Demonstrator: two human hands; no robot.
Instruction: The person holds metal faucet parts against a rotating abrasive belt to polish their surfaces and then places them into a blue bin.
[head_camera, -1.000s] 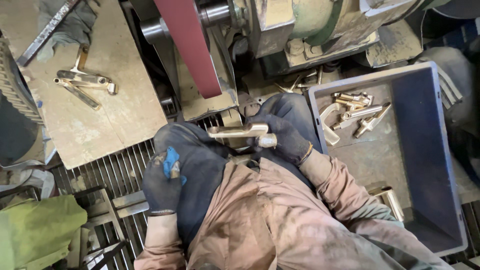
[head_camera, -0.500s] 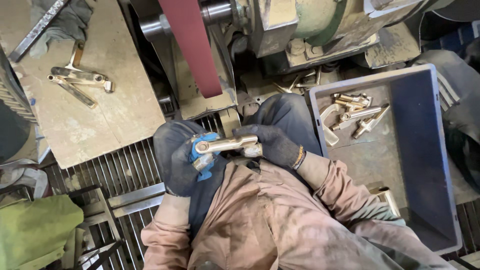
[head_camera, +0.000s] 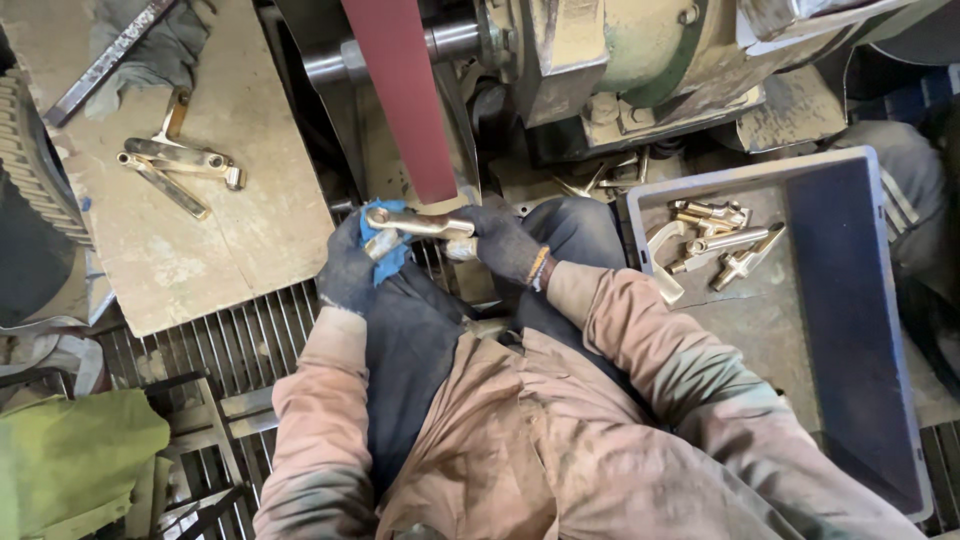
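Holding a long brass fitting (head_camera: 418, 224) right under the lower end of the red sanding belt (head_camera: 400, 100), both gloved hands on it. The left hand (head_camera: 352, 268) has its fingers wrapped around the ring end, with a scrap of blue cloth (head_camera: 385, 252) tucked between glove and metal, and the right hand (head_camera: 500, 242) is clamped on the other end. The piece lies roughly level above the person's lap, just below the belt; can't tell from this angle whether it's actually touching.

Progress-wise, I'd say it's early to middle. There's a small cluster of brass pieces (head_camera: 180, 165) lying on the dusty table (head_camera: 250, 260) to the left, and a bigger handful of brass parts (head_camera: 715, 240) sitting in the far corner of the grey bin (head_camera: 850, 330) on the right. Which pile is finished and which is raw I honestly can't tell, they all look a similar dull gold. A few more bits (head_camera: 600, 178) lie by the machine base (head_camera: 640, 60). So one in hand, several on each side.
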